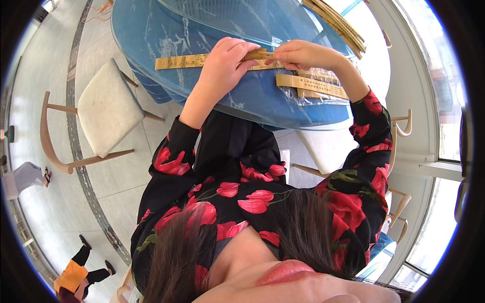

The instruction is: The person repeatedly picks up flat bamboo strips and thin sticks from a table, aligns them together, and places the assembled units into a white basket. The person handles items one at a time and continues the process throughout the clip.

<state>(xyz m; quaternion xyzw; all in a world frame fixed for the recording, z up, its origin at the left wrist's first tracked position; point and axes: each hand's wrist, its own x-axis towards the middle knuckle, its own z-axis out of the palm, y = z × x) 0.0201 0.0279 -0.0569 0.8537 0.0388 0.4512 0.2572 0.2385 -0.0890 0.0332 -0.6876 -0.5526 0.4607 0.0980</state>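
Note:
Both hands meet over the blue marbled table (151, 30). My left hand (230, 58) is closed around a narrow gold paper sleeve (257, 53). From the other side, my right hand (300, 54) pinches a thin, light piece at the sleeve's right end; whether it is a stick or part of the sleeve I cannot tell. Beneath the hands lies a long gold printed strip (182, 61), partly covered by my left hand. Just below my right hand, several gold printed sleeves (316, 86) rest on crinkled clear plastic wrapping (303, 100).
A bundle of long, thin gold-brown pieces (341, 25) lies at the table's far right. A raised glass disc (227, 30) curves across the tabletop. To the left stands a pale padded chair (108, 108), with another seat (323, 149) under the table's right side. Other people are at far left.

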